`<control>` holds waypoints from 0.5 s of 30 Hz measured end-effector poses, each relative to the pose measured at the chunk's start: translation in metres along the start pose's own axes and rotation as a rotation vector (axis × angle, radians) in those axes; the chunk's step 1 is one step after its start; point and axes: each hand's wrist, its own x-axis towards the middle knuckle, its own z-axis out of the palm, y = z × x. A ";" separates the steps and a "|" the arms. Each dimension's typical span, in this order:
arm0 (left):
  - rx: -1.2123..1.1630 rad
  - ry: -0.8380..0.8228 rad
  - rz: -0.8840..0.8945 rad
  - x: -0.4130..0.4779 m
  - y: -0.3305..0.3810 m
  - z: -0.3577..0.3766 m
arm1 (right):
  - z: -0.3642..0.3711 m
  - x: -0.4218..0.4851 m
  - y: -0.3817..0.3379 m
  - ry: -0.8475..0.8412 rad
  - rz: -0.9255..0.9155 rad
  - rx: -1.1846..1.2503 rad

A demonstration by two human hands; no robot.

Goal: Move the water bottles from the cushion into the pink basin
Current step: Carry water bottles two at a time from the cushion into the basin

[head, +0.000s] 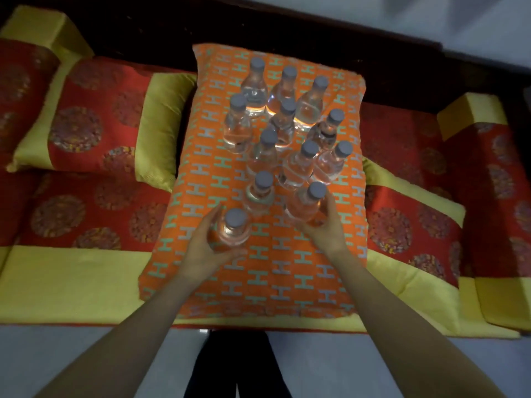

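- Twelve clear water bottles (pixel 288 116) with grey caps stand caps-up on the orange cushion (pixel 267 282), which is patterned with pale H shapes
- Ten of them are untouched, clustered close together from the cushion's far edge down to its middle, several touching their neighbours
- The left hand (pixel 201 251) grips the nearest bottle (pixel 234 228): its thumb lies up the bottle's left side and its fingers curl under the near side
- The right hand (pixel 327 228) holds the front-right bottle (pixel 306 203), with fingers wrapped round the right side of the body and the thumb on the near side
- Whether either held bottle is lifted off the cushion cannot be told
- The orange cushion lies on a red and yellow sofa seat (pixel 71 285)
- Two red pillows with yellow ends flank it: a left pillow (pixel 97 119) and a right pillow (pixel 408 208)
- Grey floor (pixel 71 354) shows below the seat
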 end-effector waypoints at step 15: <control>0.081 0.050 0.035 0.006 0.005 -0.003 | 0.002 -0.001 0.006 0.027 0.012 0.044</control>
